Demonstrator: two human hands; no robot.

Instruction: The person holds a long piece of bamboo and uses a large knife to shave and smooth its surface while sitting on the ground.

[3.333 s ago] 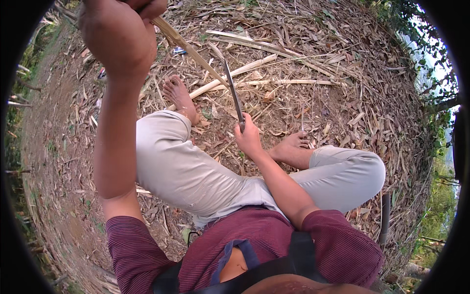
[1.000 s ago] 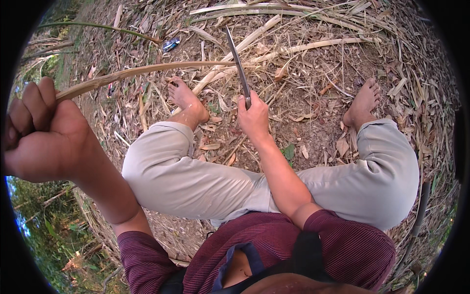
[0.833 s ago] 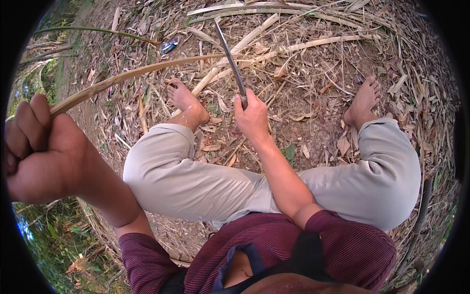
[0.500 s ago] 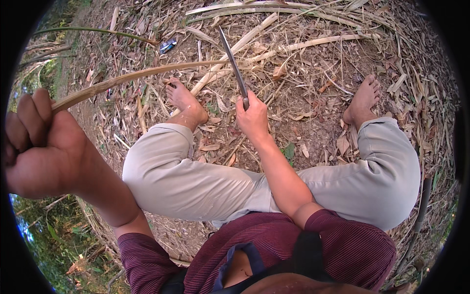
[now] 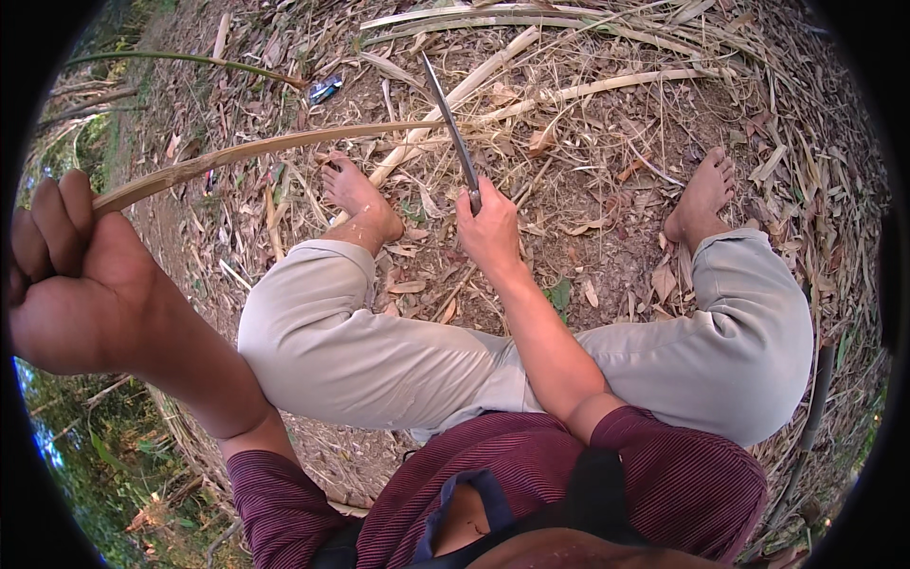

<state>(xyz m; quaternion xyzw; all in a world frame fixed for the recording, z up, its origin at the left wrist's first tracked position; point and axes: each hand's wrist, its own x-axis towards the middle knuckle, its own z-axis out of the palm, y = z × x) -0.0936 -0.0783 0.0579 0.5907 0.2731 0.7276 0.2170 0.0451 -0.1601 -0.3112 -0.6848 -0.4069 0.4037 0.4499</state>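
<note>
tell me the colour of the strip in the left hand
The strip in the left hand is light brown, seen best in the head view.

hands (image 5: pixel 489 230): two | feet (image 5: pixel 365 204): two | trouser legs (image 5: pixel 313 294): two | sleeves (image 5: pixel 280 498): two | knife (image 5: pixel 454 131): one | held strip (image 5: pixel 237 152): one | green stem (image 5: pixel 190 57): one | dark stick (image 5: pixel 817 398): one | blue scrap (image 5: pixel 325 90): one | ground strips (image 5: pixel 493 70): several — they overlap, exact count unclear | leaves (image 5: pixel 666 281): many — uncountable

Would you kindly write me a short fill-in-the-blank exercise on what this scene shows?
1. The right hand grips the dark-bladed knife by its ____.
2. The long pale strip is held in the person's ____ hand.
3. Without shoes, both feet are ____.

Missing words: handle; left; bare.
</note>
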